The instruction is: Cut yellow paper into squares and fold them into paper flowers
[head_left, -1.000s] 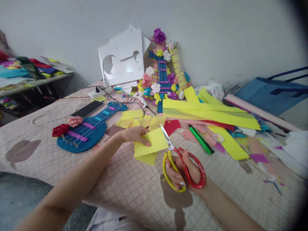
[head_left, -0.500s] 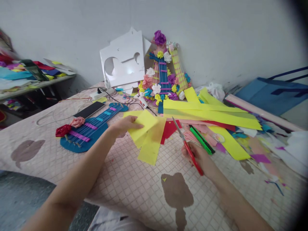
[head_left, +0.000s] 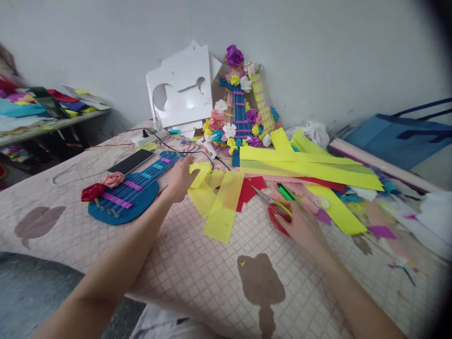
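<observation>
My left hand [head_left: 181, 179] is beside the small yellow paper pieces [head_left: 200, 175], its thumb and fingers apart at their left edge. Whether it touches them is hard to tell. Longer yellow strips [head_left: 224, 207] lie overlapping just right of these. Scissors [head_left: 278, 217] with red and yellow handles lie low over the table, blades pointing up and left; my right hand [head_left: 300, 221] is closed on their handles. A green utility knife [head_left: 285, 192] is partly hidden behind that hand. Red paper [head_left: 250, 190] sits between the strips and the blades.
At left lies a blue paper guitar [head_left: 123, 197] with red and pink flowers, by a black phone [head_left: 130, 161]. A white glue gun [head_left: 209, 146] and its cable are behind. Decorated guitars [head_left: 241, 110] lean on the wall. Long yellow sheets [head_left: 307, 167] and scraps cover the right.
My left hand has let go of the yellow paper and drawn back to the left. The scissors in my right hand have turned flatter, with their handles lower and further left.
</observation>
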The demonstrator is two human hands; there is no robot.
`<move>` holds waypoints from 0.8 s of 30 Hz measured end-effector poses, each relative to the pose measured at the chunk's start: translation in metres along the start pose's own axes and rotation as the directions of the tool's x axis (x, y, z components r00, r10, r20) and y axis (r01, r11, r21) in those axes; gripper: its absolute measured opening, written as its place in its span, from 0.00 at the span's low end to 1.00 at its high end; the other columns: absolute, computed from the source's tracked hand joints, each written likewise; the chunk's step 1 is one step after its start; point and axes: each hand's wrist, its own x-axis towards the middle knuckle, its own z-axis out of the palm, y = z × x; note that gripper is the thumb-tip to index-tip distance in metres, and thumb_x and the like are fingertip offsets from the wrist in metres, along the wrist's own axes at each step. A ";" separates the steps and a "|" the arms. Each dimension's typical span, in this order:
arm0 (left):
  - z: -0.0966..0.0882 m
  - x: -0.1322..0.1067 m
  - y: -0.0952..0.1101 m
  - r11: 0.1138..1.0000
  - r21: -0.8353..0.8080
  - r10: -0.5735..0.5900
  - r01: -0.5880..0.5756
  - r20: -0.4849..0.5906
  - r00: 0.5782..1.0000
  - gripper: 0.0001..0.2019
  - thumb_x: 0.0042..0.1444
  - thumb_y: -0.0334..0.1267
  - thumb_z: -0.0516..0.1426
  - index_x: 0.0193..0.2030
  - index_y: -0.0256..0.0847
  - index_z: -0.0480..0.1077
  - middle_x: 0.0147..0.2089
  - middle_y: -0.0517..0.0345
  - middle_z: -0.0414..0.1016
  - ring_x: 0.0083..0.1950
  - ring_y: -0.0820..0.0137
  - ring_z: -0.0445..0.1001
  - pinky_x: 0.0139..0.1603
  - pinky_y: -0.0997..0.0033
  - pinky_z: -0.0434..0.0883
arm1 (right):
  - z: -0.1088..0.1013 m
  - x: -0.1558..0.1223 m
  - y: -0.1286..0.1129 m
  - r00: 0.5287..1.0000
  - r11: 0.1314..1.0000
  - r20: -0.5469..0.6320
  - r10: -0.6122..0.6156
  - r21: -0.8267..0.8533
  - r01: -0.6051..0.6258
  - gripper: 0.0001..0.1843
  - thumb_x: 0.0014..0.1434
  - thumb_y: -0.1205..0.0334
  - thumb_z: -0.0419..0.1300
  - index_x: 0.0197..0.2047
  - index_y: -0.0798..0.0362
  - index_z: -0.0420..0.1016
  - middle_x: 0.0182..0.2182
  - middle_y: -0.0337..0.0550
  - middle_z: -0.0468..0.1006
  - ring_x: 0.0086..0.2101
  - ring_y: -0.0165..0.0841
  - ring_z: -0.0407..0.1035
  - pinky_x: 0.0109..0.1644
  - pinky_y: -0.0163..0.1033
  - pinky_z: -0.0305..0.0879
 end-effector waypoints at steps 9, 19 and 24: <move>0.032 -0.045 0.052 0.994 -0.005 0.105 -0.108 0.291 0.951 0.10 0.51 0.40 0.59 0.38 0.39 0.67 0.36 0.54 0.76 0.34 0.65 0.74 0.32 0.71 0.66 | -0.010 0.002 -0.002 0.983 0.993 -0.137 -0.118 -0.020 0.117 0.15 0.58 0.53 0.53 0.44 0.53 0.69 0.41 0.54 0.72 0.46 0.49 0.66 0.47 0.52 0.64; 0.038 -0.041 0.052 0.914 -0.401 0.151 -0.069 0.178 0.972 0.11 0.49 0.33 0.59 0.39 0.41 0.62 0.29 0.62 0.68 0.31 0.72 0.70 0.34 0.72 0.65 | -0.008 -0.012 -0.050 0.991 0.740 0.098 -0.087 0.673 -0.002 0.11 0.58 0.55 0.56 0.42 0.51 0.69 0.37 0.47 0.74 0.34 0.36 0.69 0.38 0.44 0.67; 0.028 -0.055 0.071 0.510 -0.850 0.280 0.135 0.312 0.908 0.17 0.46 0.38 0.63 0.40 0.38 0.62 0.33 0.60 0.67 0.32 0.76 0.69 0.34 0.75 0.66 | -0.004 -0.019 -0.074 0.937 0.288 0.333 -0.108 0.912 -0.291 0.16 0.58 0.49 0.56 0.44 0.51 0.70 0.40 0.46 0.75 0.37 0.34 0.69 0.34 0.38 0.65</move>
